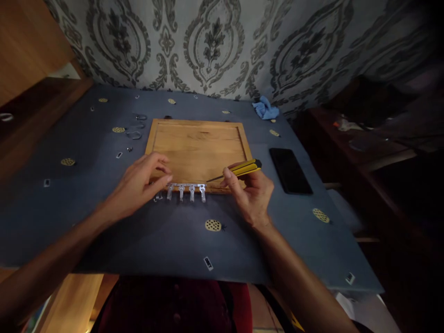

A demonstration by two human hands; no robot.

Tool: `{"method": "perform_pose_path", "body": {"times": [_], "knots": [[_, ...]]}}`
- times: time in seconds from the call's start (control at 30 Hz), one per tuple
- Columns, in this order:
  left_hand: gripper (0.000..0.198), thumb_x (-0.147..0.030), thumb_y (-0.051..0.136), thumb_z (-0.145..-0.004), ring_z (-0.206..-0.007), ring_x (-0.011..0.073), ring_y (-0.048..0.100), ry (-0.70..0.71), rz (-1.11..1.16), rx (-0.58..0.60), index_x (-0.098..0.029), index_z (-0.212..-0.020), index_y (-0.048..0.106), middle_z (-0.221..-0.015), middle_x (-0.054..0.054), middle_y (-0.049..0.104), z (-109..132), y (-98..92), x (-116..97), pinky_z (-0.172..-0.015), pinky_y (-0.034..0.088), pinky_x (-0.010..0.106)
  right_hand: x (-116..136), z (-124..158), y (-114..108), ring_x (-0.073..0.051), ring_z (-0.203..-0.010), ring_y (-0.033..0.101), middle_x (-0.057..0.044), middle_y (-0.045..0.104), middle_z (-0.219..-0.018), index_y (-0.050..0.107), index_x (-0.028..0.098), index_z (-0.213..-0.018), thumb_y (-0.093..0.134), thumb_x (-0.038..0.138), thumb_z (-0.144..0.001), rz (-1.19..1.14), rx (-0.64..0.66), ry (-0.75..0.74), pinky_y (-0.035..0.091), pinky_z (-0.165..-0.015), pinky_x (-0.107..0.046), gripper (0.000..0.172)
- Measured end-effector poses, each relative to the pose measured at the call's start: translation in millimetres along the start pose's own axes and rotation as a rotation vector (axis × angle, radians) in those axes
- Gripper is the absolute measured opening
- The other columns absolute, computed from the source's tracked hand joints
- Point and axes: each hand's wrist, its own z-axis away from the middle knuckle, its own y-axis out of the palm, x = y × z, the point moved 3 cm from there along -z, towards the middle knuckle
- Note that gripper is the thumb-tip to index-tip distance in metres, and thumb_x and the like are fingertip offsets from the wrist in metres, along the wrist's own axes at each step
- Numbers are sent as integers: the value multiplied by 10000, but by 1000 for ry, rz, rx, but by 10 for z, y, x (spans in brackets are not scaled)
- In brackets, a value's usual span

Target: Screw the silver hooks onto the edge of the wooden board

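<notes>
A yellow and black screwdriver [244,169] is held in my right hand [252,192], its thin shaft pointing left. The tip is close to the right end of a metal hook rail [187,186], which lies along the near edge of a framed wooden board [197,150]. Several metal hooks hang from that rail towards me. My left hand [142,179] is at the board's near left corner, thumb and fingers apart. Its thumb is by the rail's left part; whether it touches the metal, I cannot tell. The rail's left end is partly hidden by this hand.
Beyond the left hand, a few loose wire-like loops [134,135] and small metal bits [129,149] lie on the blue tablecloth [166,245]. A black phone [290,170] is right of the board. A crumpled blue cloth [265,109] sits near the patterned curtain [211,41].
</notes>
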Motion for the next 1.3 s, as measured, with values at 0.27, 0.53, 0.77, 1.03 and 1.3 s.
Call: {"method": "perform_pose_path", "body": {"times": [0.27, 0.53, 0.77, 1.03, 1.3], "knots": [[517, -453, 763, -829, -1141, 321, 589, 145, -242, 147, -209, -1220, 528, -1185, 102, 651, -53, 446, -335, -980, 484, 492, 130, -19, -171, -168, -630, 664, -12, 704, -773, 668, 224, -827, 675, 412, -933, 41, -147, 23, 543, -588, -322, 216], [634, -456, 803, -799, -1118, 342, 587, 107, -351, 285, -167, -1286, 518, -1151, 119, 660, -232, 600, -477, -967, 474, 488, 299, -71, -375, -177, -607, 669, 13, 666, -716, 671, 250, -827, 693, 353, -933, 33, -349, 81, 557, -590, -351, 149], [642, -434, 810, -792, -1108, 340, 600, 82, -352, 279, -184, -1295, 498, -1145, 110, 675, -246, 637, -485, -971, 476, 507, 403, -115, -504, -199, -619, 641, -9, 666, -710, 637, 270, -834, 639, 385, -968, 113, -377, 169, 534, -616, -367, 176], [588, -355, 820, -788, -1101, 323, 636, 87, -305, 257, -202, -1261, 507, -1146, 87, 704, -234, 660, -513, -952, 504, 488, 382, -153, -495, -195, -618, 625, -6, 645, -683, 616, 265, -761, 629, 446, -969, 109, -384, 124, 514, -590, -330, 276], [585, -335, 811, -784, -1145, 330, 634, 52, -236, 252, -234, -1272, 505, -1144, 68, 725, -237, 654, -485, -976, 499, 512, 377, -162, -501, -165, -622, 599, 10, 618, -658, 593, 256, -682, 650, 411, -965, 44, -356, 101, 498, -567, -302, 328]]}}
